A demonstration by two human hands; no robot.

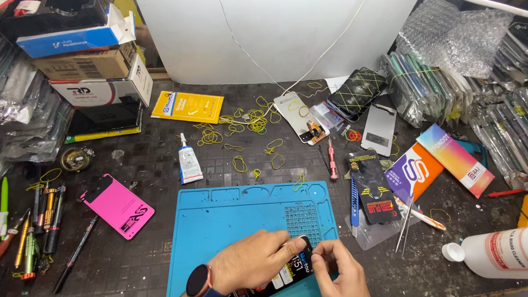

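Here both hands, left hand (253, 262) and right hand (342, 281), hold a smartphone (282, 274) over the blue mat (225, 218).

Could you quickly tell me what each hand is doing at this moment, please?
Left hand: closed on the phone, thumb pressing its top edge over the blue mat.
Right hand: fingers pinching the phone's top corner.

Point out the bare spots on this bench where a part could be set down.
Bare patches: the upper left of the blue mat, above the left hand; the dark benchtop between the pink case and the glue tube; the strip along the mat's left edge. Crowded: the yellow rubber bands and phone parts behind the mat, and the tools at far left.
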